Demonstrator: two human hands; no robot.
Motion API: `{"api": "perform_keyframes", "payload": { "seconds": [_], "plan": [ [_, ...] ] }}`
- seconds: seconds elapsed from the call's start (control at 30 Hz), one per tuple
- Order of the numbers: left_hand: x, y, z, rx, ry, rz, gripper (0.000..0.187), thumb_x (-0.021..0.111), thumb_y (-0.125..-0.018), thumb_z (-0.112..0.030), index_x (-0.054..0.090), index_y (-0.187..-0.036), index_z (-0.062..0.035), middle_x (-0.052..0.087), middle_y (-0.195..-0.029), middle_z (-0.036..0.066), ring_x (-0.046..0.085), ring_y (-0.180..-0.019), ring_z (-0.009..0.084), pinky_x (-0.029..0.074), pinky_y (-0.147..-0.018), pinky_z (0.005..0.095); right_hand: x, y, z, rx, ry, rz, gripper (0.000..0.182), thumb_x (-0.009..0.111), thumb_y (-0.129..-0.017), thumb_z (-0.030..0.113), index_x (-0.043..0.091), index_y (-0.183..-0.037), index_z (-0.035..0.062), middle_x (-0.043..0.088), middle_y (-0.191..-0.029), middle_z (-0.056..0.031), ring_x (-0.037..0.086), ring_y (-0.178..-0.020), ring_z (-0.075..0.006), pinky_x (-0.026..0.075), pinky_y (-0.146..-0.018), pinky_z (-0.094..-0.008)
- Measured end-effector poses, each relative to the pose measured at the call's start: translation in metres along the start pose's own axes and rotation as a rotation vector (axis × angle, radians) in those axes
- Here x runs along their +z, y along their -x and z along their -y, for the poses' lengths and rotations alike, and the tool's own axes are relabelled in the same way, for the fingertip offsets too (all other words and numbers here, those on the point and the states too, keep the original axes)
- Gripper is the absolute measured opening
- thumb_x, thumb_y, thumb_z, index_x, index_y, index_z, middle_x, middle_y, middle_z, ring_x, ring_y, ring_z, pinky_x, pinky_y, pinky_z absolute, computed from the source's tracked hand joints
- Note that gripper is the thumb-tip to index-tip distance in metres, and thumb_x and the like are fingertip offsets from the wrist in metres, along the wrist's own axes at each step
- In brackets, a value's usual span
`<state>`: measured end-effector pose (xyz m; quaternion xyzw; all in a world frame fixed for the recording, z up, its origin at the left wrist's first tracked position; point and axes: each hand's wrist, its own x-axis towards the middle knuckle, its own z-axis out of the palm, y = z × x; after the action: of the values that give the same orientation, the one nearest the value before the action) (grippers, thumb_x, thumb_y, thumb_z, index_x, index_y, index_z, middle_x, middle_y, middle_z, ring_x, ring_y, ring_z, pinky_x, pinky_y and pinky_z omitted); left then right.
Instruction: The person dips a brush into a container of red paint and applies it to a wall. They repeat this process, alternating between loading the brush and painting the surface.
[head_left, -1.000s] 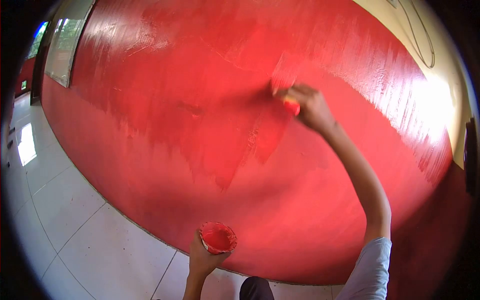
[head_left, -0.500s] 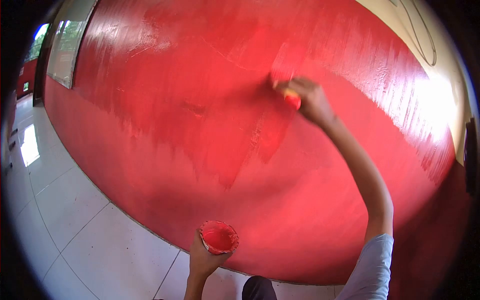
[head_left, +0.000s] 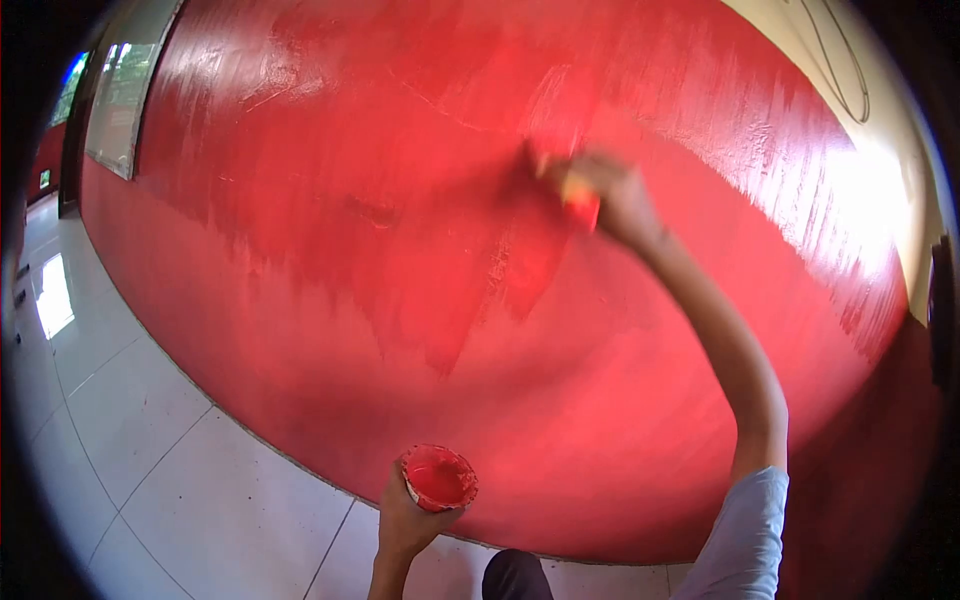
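My right hand [head_left: 612, 195] is closed around a paintbrush [head_left: 581, 203] with a red and yellow handle, raised against the red wall [head_left: 420, 240]. Motion blurs the hand a little, and the bristles are hard to make out against the paint. Glossy wet streaks cover the upper wall, while the lower part looks matte and paler. Low in the view, my left hand [head_left: 405, 520] grips a small paint cup [head_left: 440, 478] from its left side. Red paint lies inside, and its rim is smeared with paint.
White floor tiles [head_left: 230, 490] run along the wall's bottom edge. A framed glass panel [head_left: 125, 100] is at upper left. A cable [head_left: 850, 70] hangs on the cream wall at upper right. My knee [head_left: 515, 577] shows at the bottom.
The brush and my right hand have shifted very slightly, with the brush handle a little lower and further left. My left hand and the paint cup stay nearly where they were.
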<state>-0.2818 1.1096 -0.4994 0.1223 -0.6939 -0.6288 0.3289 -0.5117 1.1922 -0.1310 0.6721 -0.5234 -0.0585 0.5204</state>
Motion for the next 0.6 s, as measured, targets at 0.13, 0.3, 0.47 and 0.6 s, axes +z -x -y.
{"api": "perform_keyframes", "payload": {
  "seconds": [0.13, 0.3, 0.47, 0.6],
  "plan": [
    [0.002, -0.003, 0.007, 0.036, -0.004, -0.013, 0.080, 0.088, -0.052, -0.025, 0.046, -0.115, -0.0027, 0.061, -0.108, 0.016, 0.061, -0.099, 0.0323, 0.050, -0.081, 0.0391, -0.024, 0.013, 0.069, 0.286, -0.522, 0.271, 0.027, 0.064, -0.079, 0.001, 0.065, -0.103, 0.0118, 0.069, -0.093, -0.0076, 0.067, -0.084, -0.0260, 0.055, -0.075, -0.0347],
    [0.005, -0.001, 0.001, -0.025, -0.042, -0.025, 0.080, 0.088, -0.051, -0.025, 0.046, -0.115, -0.0027, 0.061, -0.108, 0.016, 0.061, -0.099, 0.0330, 0.050, -0.080, 0.0395, -0.048, -0.031, -0.059, 0.573, 0.000, -0.293, 0.016, 0.059, -0.087, 0.010, 0.067, -0.101, 0.0091, 0.069, -0.090, -0.0090, 0.068, -0.081, -0.0220, 0.052, -0.069, -0.0329],
    [0.008, 0.001, 0.007, -0.083, -0.071, 0.034, 0.090, 0.090, -0.046, -0.023, 0.043, -0.120, -0.0036, 0.059, -0.114, 0.014, 0.059, -0.105, 0.0293, 0.051, -0.084, 0.0384, -0.045, 0.003, -0.041, 0.062, 0.260, -0.113, 0.020, 0.057, -0.086, 0.006, 0.069, -0.100, 0.0140, 0.066, -0.090, -0.0057, 0.064, -0.083, -0.0244, 0.052, -0.070, -0.0333],
    [0.008, 0.000, 0.007, -0.049, -0.036, 0.030, 0.090, 0.090, -0.045, -0.023, 0.043, -0.120, -0.0036, 0.059, -0.113, 0.014, 0.059, -0.105, 0.0295, 0.050, -0.084, 0.0382, -0.043, 0.033, 0.050, 0.136, -0.210, 0.192, 0.021, 0.057, -0.085, 0.004, 0.068, -0.100, 0.0131, 0.066, -0.090, -0.0073, 0.064, -0.086, -0.0225, 0.052, -0.072, -0.0330]
  ]
}}
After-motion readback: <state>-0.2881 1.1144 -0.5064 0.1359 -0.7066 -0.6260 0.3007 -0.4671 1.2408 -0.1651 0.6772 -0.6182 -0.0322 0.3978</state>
